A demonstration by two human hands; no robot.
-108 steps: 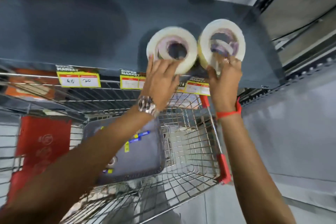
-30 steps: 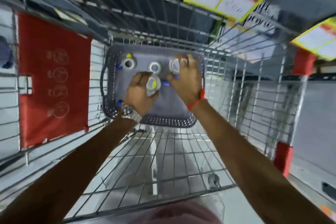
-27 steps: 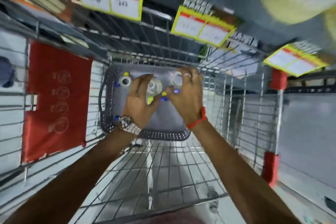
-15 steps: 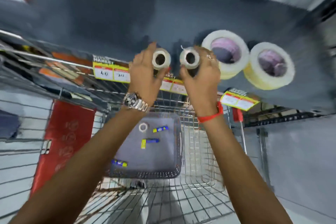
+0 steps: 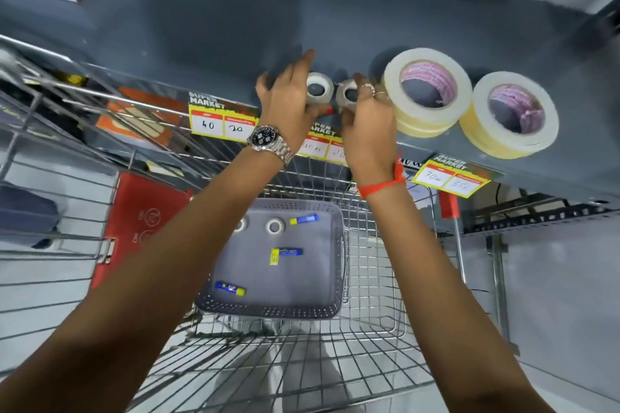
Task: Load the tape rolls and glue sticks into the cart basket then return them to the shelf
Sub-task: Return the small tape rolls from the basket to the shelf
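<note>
My left hand (image 5: 291,100) holds a small white tape roll (image 5: 319,89) at the dark shelf (image 5: 208,10). Beside it my right hand (image 5: 368,121) holds a second small tape roll (image 5: 348,96). Both rolls sit low against the shelf surface. Two large cream tape rolls (image 5: 426,90) (image 5: 510,112) lie flat on the shelf to the right. Below, the grey plastic basket (image 5: 332,310) in the cart holds two small tape rolls (image 5: 275,226) (image 5: 241,225) and three blue-and-yellow glue sticks (image 5: 303,219) (image 5: 286,253) (image 5: 230,288).
The wire shopping cart (image 5: 385,295) stands under my arms, with a red child-seat flap (image 5: 144,218) on its left. Yellow price tags (image 5: 221,121) (image 5: 449,178) line the shelf edge. A metal rack post (image 5: 500,278) stands at the right. Boxed goods lie on a lower shelf at the left.
Both hands picked a small tape roll each out of the basket, raised them to the shelf and have now lowered them onto it, left of the large rolls.
</note>
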